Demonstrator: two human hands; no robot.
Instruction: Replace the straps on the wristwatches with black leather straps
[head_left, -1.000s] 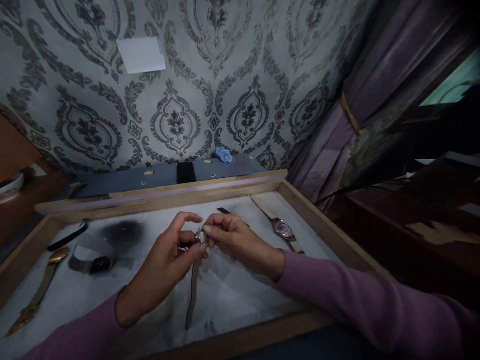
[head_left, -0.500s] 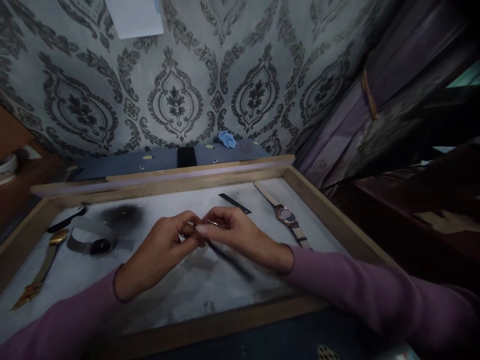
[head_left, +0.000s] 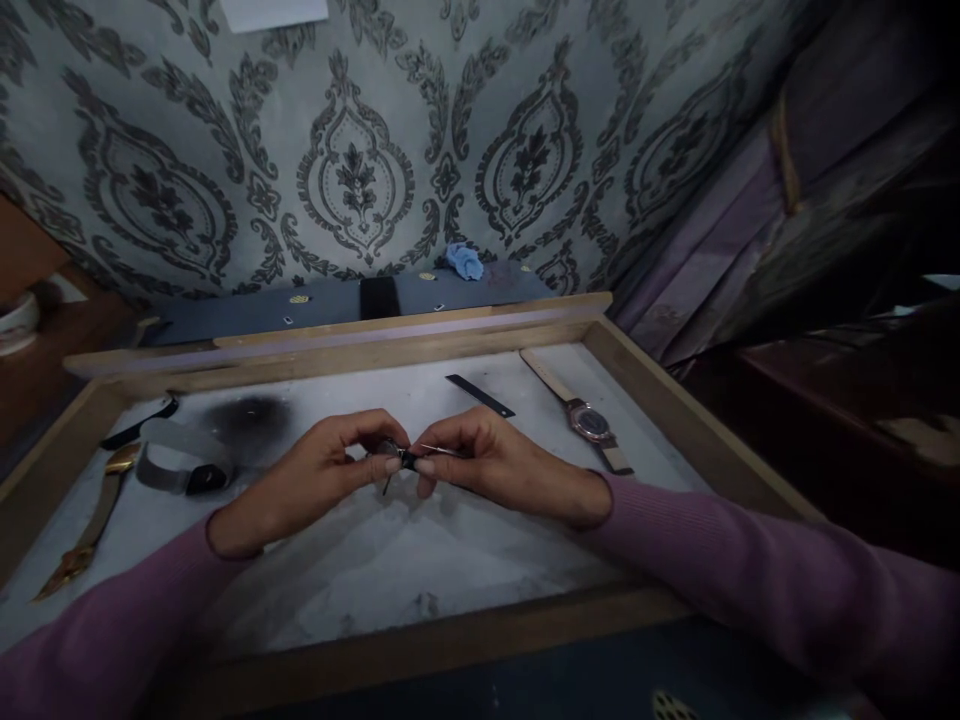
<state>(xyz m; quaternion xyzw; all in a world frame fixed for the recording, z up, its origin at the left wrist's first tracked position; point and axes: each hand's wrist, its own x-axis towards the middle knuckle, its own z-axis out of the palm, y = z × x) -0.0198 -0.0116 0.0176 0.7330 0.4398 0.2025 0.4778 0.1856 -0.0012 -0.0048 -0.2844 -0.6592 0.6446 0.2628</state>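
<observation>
Over the middle of a wooden-framed tray point(head_left: 465, 625), my left hand point(head_left: 322, 475) and my right hand point(head_left: 510, 465) meet at the fingertips. Between them is a small dark piece point(head_left: 407, 459), perhaps part of a watch, pinched from both sides. A thin metal tool point(head_left: 439, 451) sticks out from my right fingers. Just behind my right hand lies a flat black strip point(head_left: 480, 395). A round-faced watch point(head_left: 589, 421) with a light and dark strap is to the right.
At the tray's left lie a grey-banded watch point(head_left: 161, 470), a gold watch point(head_left: 97, 515) and a black band point(head_left: 141, 424). Behind the tray's back edge are a black phone-like object point(head_left: 379, 298) and a blue crumpled item point(head_left: 465, 262). A purple curtain point(head_left: 720, 240) hangs at right.
The view has shifted slightly. The long dark strap that hung below my right hand no longer shows there, and a short dark end now points down below my left fingertips.
</observation>
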